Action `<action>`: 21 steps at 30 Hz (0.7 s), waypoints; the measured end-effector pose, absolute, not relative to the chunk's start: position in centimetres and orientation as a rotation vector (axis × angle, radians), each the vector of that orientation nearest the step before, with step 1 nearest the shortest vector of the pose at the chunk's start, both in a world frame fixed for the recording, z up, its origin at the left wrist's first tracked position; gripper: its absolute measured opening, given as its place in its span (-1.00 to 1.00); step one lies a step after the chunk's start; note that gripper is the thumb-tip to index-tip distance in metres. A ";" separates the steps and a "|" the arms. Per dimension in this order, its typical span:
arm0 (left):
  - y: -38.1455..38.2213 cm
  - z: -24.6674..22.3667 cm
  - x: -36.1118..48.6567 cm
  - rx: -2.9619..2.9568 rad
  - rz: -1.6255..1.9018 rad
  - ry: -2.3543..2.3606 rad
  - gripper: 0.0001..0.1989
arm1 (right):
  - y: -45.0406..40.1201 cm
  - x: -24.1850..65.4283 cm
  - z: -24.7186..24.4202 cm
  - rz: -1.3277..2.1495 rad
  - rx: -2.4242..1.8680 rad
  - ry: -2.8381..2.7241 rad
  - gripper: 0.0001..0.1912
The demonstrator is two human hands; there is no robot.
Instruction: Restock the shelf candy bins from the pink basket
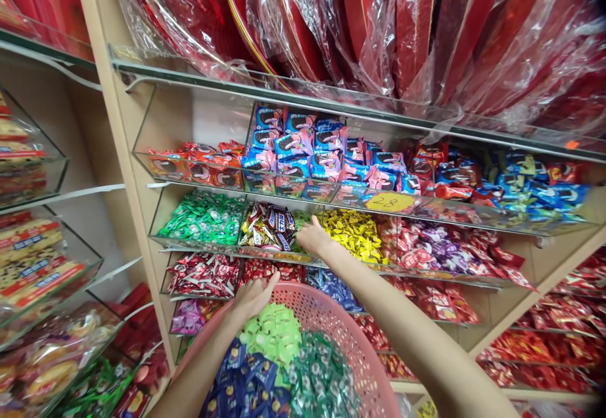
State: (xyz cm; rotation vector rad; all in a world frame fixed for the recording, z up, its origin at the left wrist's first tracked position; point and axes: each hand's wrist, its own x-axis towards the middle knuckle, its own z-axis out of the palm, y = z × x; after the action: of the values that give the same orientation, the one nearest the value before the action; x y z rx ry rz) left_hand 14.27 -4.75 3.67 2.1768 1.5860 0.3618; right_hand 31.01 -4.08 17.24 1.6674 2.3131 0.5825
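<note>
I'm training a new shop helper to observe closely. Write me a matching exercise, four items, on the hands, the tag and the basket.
1. Left hand
2. Right hand
3. Tag reading 28
4. Basket

A. Yellow
B. Stretched out to a shelf
C. Pink, with packets inside
D. At the basket's rim

Pairs: 1-D, 2-B, 3-A, 4-C
</note>
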 end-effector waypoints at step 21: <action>-4.9 3.8 14.0 2.172 0.357 1.595 -0.22 | -4.4 32.6 18.5 0.723 1.710 2.350 -0.76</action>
State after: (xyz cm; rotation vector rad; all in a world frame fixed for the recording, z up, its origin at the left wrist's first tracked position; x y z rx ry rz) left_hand 13.97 -4.91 3.78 2.1717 1.5949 0.3567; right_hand 32.59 -4.45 18.52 1.7098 2.3500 0.7232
